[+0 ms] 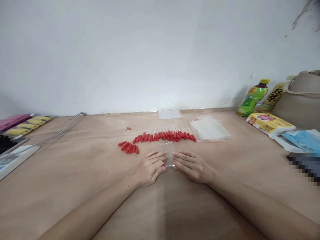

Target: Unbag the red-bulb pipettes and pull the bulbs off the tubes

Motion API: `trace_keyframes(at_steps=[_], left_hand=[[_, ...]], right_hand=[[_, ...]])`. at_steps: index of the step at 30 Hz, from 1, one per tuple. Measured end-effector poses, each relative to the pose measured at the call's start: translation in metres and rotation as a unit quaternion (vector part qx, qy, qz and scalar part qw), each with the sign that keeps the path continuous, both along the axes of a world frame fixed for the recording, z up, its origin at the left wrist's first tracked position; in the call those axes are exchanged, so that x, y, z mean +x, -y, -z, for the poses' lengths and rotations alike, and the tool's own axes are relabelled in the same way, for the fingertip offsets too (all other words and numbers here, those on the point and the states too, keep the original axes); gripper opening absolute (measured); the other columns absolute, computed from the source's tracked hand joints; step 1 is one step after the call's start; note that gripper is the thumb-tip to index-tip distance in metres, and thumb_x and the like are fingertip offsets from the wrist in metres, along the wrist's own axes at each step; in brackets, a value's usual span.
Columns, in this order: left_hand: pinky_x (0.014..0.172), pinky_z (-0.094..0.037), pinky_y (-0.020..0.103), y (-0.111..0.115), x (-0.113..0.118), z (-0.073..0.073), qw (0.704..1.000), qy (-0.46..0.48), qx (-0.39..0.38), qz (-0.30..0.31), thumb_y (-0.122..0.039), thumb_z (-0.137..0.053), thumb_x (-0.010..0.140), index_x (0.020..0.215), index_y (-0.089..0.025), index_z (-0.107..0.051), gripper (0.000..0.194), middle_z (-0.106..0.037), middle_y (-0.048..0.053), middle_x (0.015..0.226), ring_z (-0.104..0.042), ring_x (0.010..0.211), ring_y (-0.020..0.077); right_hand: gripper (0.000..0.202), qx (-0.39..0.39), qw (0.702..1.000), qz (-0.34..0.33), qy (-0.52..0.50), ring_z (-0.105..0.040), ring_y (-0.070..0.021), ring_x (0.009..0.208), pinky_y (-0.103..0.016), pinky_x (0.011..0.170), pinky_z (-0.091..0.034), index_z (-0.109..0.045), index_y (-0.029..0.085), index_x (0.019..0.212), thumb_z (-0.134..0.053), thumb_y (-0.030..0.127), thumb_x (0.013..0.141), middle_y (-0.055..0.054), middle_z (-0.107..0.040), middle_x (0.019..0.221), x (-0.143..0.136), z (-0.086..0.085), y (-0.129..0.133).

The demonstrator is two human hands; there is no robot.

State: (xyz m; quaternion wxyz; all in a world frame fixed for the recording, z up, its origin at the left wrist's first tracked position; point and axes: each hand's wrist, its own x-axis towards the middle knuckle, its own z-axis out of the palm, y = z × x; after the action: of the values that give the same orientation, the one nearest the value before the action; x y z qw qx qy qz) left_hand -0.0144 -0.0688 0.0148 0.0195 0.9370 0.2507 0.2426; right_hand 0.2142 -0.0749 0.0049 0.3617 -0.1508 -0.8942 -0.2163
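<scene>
A small clear row of thin sticks (170, 160) lies between my two hands. My left hand (151, 168) is closed at its left edge, with a bit of red showing between thumb and index finger. The fingers of my right hand (193, 166) are together and press against the right edge of the row. Behind the hands, several red-tipped clear sticks (163, 135) lie side by side, tips toward me. Several loose red caps (129, 147) form a small group to the left.
Clear plastic bags (210, 128) lie at the back right, and another flat bag (170, 114) is by the wall. On the right are a green bottle (253, 98), a yellow tissue pack (270, 123) and a blue packet (303, 140). A grey cable (60, 132) runs along the left.
</scene>
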Motion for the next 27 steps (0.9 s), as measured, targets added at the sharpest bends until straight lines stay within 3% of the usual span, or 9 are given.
trace_keyframes(at_steps=[7, 11, 15, 19, 21, 23, 27], left_hand=[[0.100, -0.031, 0.037, 0.002, -0.004, 0.001, 1.000, 0.020, 0.007, 0.005, -0.019, -0.041, 0.086, 0.087, -0.018, -0.054, 0.013, -0.062, 0.006, 0.110, -0.046, 0.117, 0.0179], [0.082, -0.041, 0.033, 0.002, -0.008, -0.002, 0.995, 0.062, -0.011, -0.073, -0.021, -0.034, 0.088, 0.078, -0.017, -0.051, 0.020, -0.064, 0.006, 0.090, -0.055, 0.094, 0.0180], [0.059, -0.039, 0.028, -0.008, -0.023, -0.029, 0.968, 0.072, -0.062, -0.233, -0.033, -0.028, 0.089, 0.070, -0.018, -0.046, 0.030, -0.052, 0.001, 0.064, -0.049, 0.060, 0.0148], [0.063, -0.040, 0.027, -0.038, -0.063, -0.068, 0.930, 0.069, -0.111, -0.344, -0.035, -0.023, 0.086, 0.068, -0.018, -0.052, 0.039, -0.056, 0.002, 0.066, -0.053, 0.067, 0.0170], [0.072, -0.041, 0.028, -0.054, -0.086, -0.077, 0.912, 0.059, -0.107, -0.392, -0.036, -0.028, 0.082, 0.071, -0.017, -0.059, 0.038, -0.061, 0.004, 0.077, -0.055, 0.082, 0.0204], [0.071, -0.042, 0.028, -0.066, -0.107, -0.074, 0.895, 0.032, -0.138, -0.422, -0.041, -0.035, 0.078, 0.078, -0.017, -0.064, 0.038, -0.064, 0.004, 0.078, -0.057, 0.082, 0.0218], [0.064, -0.043, 0.027, -0.079, -0.127, -0.049, 0.881, 0.010, -0.213, -0.422, -0.049, -0.043, 0.073, 0.082, -0.017, -0.067, 0.041, -0.067, 0.003, 0.077, -0.059, 0.074, 0.0210]], right_hand=[[0.022, -0.027, 0.999, -0.014, -0.017, -0.050, -0.0188, 0.112, -0.036, 0.095, -0.044, -0.058, 0.011, 0.102, -0.048, 0.010, 0.083, -0.009, -0.065, 0.103, 0.005, 0.001, 0.001], [0.025, -0.072, 0.992, 0.044, -0.090, -0.057, -0.0191, 0.100, -0.035, 0.084, -0.047, -0.058, 0.014, 0.105, -0.050, 0.011, 0.082, -0.008, -0.066, 0.093, 0.014, 0.012, -0.008], [0.019, -0.142, 0.959, 0.181, -0.167, -0.057, -0.0159, 0.071, -0.031, 0.067, -0.045, -0.062, 0.016, 0.098, -0.052, 0.019, 0.081, -0.004, -0.063, 0.071, 0.015, 0.019, -0.018], [0.024, -0.202, 0.930, 0.264, -0.157, -0.057, -0.0179, 0.080, -0.033, 0.075, -0.041, -0.062, 0.018, 0.100, -0.047, 0.020, 0.082, -0.006, -0.065, 0.086, 0.011, 0.018, -0.020], [0.025, -0.210, 0.924, 0.277, -0.160, -0.057, -0.0185, 0.085, -0.033, 0.077, -0.040, -0.061, 0.019, 0.100, -0.047, 0.019, 0.080, -0.005, -0.065, 0.092, 0.009, 0.018, -0.020], [0.024, -0.214, 0.922, 0.279, -0.165, -0.057, -0.0184, 0.087, -0.032, 0.080, -0.039, -0.061, 0.020, 0.099, -0.047, 0.018, 0.080, -0.004, -0.065, 0.094, 0.007, 0.018, -0.020], [0.023, -0.222, 0.924, 0.273, -0.147, -0.057, -0.0181, 0.086, -0.032, 0.081, -0.037, -0.062, 0.019, 0.096, -0.046, 0.016, 0.079, -0.004, -0.066, 0.090, 0.001, 0.018, -0.019]])
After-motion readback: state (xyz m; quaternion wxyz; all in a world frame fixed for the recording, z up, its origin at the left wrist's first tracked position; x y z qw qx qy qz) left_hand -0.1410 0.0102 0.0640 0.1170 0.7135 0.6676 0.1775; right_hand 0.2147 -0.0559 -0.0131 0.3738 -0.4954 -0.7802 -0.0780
